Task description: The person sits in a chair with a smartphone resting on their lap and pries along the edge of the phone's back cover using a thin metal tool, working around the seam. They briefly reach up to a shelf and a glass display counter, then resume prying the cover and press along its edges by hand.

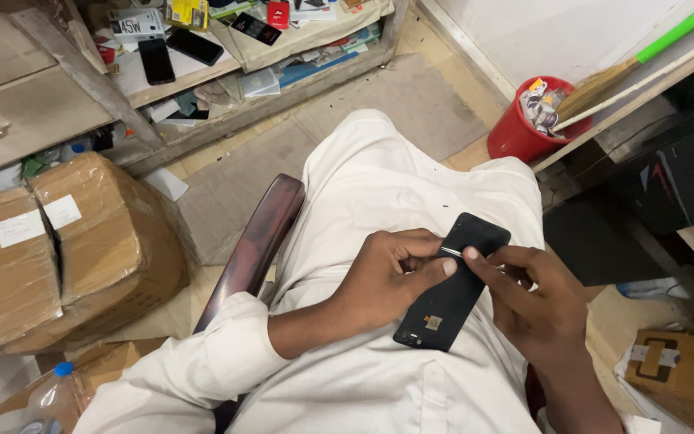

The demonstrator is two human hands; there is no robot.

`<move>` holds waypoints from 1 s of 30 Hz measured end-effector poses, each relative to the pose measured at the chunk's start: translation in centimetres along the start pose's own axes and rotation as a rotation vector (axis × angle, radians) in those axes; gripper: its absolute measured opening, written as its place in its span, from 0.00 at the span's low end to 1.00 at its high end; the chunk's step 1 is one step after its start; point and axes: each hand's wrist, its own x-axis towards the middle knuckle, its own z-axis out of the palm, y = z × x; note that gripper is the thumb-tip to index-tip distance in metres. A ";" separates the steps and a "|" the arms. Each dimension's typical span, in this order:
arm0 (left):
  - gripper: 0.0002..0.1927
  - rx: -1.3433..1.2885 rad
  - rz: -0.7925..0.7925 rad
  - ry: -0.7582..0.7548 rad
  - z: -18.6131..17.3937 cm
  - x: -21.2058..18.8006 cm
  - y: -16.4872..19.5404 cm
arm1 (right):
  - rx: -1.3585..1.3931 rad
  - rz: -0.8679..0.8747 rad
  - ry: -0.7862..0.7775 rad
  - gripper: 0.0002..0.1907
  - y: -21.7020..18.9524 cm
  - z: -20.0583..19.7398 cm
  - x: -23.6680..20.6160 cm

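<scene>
In the head view, the person sits in a chair with a dark red armrest (pixel 255 241), and a black phone (pixel 453 281) lies on the lap, a little right of the middle of the frame. Its long axis runs diagonally: one end points to the upper right, the other to the lower left, where a small square part shows on the dark surface.

The left hand (pixel 387 277) holds the phone from the left side, with the thumb pressed against its upper part. The right hand (pixel 536 301) comes from the lower right, and its fingers pinch a thin silver tool (pixel 451 251) that touches the phone near the left thumb.

A red bin (pixel 516 133) stands in the upper right, and taped cardboard boxes (pixel 50 249) are at the left.
</scene>
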 end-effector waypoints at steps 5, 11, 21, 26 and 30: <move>0.07 -0.057 -0.044 0.008 0.0 0.2 -0.1 | 0.011 0.007 -0.054 0.26 -0.2 -0.2 0.1; 0.07 0.009 -0.016 0.014 0.1 0.4 -0.1 | 0.019 0.098 -0.096 0.22 -0.4 -0.4 0.2; 0.11 0.059 0.024 0.051 0.7 0.3 0.2 | 0.138 0.213 -0.154 0.21 -1.2 -1.3 0.4; 0.12 0.024 0.057 0.060 0.5 0.2 0.4 | 0.115 0.187 -0.165 0.23 -0.8 -1.2 0.2; 0.17 0.059 0.059 0.066 0.3 0.1 0.6 | -0.007 0.179 -0.077 0.19 -1.0 -0.7 -0.1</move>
